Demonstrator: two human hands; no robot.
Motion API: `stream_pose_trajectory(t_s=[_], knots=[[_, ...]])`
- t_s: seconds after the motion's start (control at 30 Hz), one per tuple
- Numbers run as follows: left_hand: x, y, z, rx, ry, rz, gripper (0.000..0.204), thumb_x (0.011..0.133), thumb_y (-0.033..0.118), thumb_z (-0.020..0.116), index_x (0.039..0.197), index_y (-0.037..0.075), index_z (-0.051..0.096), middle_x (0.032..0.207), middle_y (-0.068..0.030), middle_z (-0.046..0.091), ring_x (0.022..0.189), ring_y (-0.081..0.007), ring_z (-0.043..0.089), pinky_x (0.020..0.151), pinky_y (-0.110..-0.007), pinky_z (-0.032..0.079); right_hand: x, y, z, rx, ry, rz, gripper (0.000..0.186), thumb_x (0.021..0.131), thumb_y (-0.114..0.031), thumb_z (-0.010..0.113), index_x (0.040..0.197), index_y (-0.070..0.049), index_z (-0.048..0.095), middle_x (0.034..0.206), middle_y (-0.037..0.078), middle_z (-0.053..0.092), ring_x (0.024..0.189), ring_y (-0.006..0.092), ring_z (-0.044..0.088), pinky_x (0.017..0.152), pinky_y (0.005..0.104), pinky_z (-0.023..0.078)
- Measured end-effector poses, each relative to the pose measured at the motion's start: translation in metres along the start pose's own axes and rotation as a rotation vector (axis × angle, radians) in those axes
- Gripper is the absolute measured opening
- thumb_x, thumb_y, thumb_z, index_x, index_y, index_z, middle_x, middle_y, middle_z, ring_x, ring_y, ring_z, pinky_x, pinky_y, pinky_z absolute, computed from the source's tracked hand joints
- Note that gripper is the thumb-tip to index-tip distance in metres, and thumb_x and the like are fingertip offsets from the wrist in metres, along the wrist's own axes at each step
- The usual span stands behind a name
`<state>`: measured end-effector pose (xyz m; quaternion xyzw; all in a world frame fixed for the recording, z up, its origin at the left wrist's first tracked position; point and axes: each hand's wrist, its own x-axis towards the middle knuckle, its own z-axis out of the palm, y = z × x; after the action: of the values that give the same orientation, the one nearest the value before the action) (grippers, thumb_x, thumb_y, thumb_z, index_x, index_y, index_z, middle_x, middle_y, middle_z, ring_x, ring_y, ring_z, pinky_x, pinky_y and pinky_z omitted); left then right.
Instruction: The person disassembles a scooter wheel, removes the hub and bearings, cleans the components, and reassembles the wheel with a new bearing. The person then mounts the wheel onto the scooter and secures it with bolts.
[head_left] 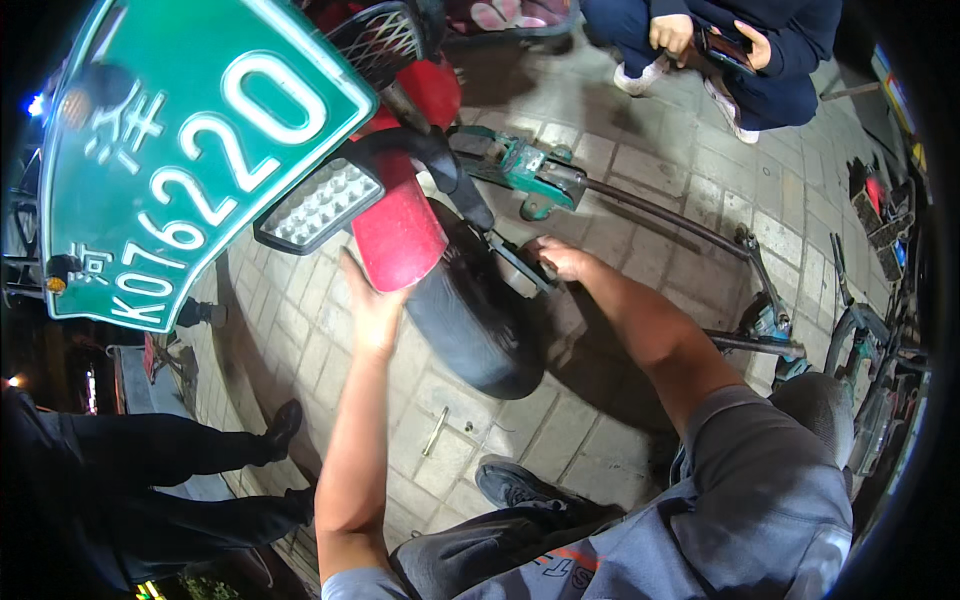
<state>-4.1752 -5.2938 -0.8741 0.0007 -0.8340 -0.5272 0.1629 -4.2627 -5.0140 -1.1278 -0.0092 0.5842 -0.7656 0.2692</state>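
Note:
The front wheel [470, 320] of a scooter, with a black tyre, stands in front of me under a red mudguard [400, 225]. My left hand [375, 315] is closed around the mudguard's lower left edge, some of its fingers hidden behind it. On the wheel's right side, by the hub and a dark flat metal part [518, 265], my right hand [558, 258] has its fingers curled in; what they grip is too small to make out. The tyre looks smeared, as if turning. A headlight [322, 205] and a large green plate [200, 160] hang at upper left.
A green floor jack [540, 172] with a long handle [660, 208] lies right of the wheel. A thin metal rod [435, 432] rests on the paving [590, 440]. One person crouches at upper right holding a phone [725, 50]; another person's dark-trousered legs [190, 470] are at left.

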Motion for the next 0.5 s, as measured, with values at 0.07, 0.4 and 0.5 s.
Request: stream_pose_trajectory(t_s=[0.07,0.4,0.5], knots=[[0.028,-0.017,-0.005,-0.09,0.096,-0.015,0.072,0.082,0.042,0.07,0.136,0.004,0.042,0.123,-0.0115,0.057,0.116,-0.0219,0.053,0.102,-0.035,0.04,-0.005,0.007,0.022,0.016,0.065,-0.067,0.027,0.082,-0.012,0.058,0.108,-0.003,0.062,0.092,0.004,0.06,0.089,0.0158,0.054,0.076,0.0308,0.043],[0.046,-0.036,0.002,-0.637,-0.144,-0.451,0.032,0.098,0.027,0.048,0.124,0.009,0.053,0.106,-0.0055,0.064,0.091,-0.0162,0.065,0.078,-0.032,0.056,-0.021,0.032,0.075,0.211,-0.103,-0.36,0.037,0.089,-0.03,0.059,0.109,0.001,0.063,0.103,0.007,0.067,0.093,0.0141,0.06,0.081,0.0326,0.049],[0.039,-0.053,-0.024,-0.679,-0.091,-0.493,0.03,0.097,0.025,0.049,0.12,0.006,0.055,0.104,-0.0057,0.065,0.089,-0.0162,0.066,0.079,-0.032,0.055,-0.027,0.01,0.092,0.179,-0.22,-0.302,0.037,0.091,-0.031,0.057,0.111,0.0,0.062,0.105,0.008,0.067,0.094,0.0149,0.06,0.082,0.0331,0.05]])
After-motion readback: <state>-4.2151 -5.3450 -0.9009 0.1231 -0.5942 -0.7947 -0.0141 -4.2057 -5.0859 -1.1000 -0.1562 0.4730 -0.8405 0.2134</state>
